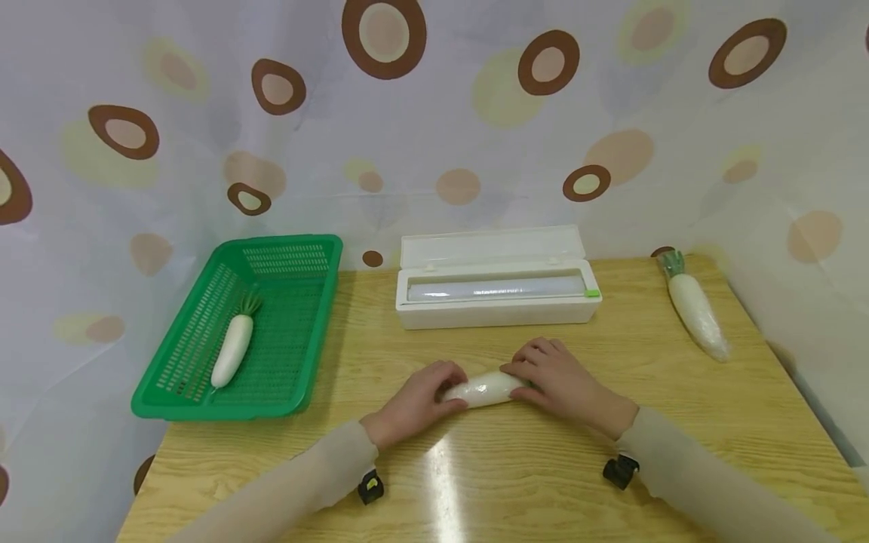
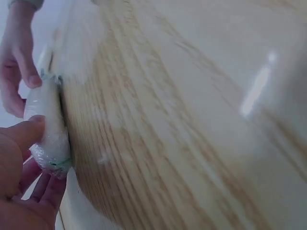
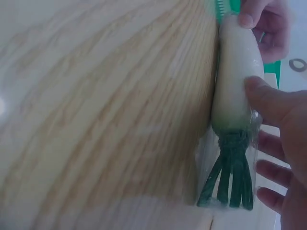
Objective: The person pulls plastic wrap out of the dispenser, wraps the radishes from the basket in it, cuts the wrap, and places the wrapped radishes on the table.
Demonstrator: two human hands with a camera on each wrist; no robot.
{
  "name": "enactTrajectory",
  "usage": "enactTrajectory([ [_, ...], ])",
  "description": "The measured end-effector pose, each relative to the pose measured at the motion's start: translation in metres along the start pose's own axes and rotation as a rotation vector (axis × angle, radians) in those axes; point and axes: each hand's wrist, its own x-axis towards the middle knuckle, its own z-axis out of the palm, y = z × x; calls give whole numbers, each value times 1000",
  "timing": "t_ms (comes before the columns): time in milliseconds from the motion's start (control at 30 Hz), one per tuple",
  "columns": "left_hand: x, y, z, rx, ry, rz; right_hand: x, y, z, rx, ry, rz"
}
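Observation:
A white radish (image 1: 486, 389) in clear plastic film lies crosswise on the table, between both hands. My left hand (image 1: 424, 401) grips its left end, thumb on the near side and fingers curled over the far side. At the other end, my right hand (image 1: 560, 381) holds it near the leaves, mostly hiding them in the head view. The right wrist view shows the green leaf stalks (image 3: 232, 177) flat under film that extends past them. Crinkled film gathers at the radish's tip (image 2: 55, 160) beside the left fingers in the left wrist view.
Behind the hands stands an open white box (image 1: 498, 313) holding a roll of film (image 1: 495, 289), lid raised. A green basket (image 1: 319, 332) with an unwrapped radish (image 1: 233, 351) is at left. Another film-wrapped radish (image 1: 695, 309) lies at far right. A patterned curtain borders the wooden table (image 1: 529, 483).

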Motion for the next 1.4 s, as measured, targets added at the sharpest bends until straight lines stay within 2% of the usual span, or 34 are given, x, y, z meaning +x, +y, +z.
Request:
enactTrajectory([
  [100,0,2,3,-3,9,-21,0,0,-1,-49,18,-15],
  [200,-1,5,8,19,22,-32,-2,0,-1,-57,10,5],
  [333,-5,13,19,22,31,-62,-5,-1,0,93,-69,77],
  [400,-9,19,26,35,14,-54,-7,-4,1,165,-103,108],
  [467,-14,26,33,81,-25,-22,-9,-7,2,212,-125,137],
  [567,-19,35,42,204,-78,81,-11,-13,3,219,-148,170],
  [633,-21,39,47,263,-84,147,-11,-16,4,227,-158,192],
  [733,-22,39,51,269,-48,180,-10,-22,1,279,-177,253],
  [867,-25,32,49,236,23,149,-6,-30,-7,394,-202,411],
  [1000,-25,27,43,268,75,139,-5,-34,-11,442,-216,531],
  [1233,-24,13,31,386,180,188,-8,-37,-21,452,-212,589],
  [1400,-26,7,23,423,197,171,-14,-28,-53,372,-133,584],
])
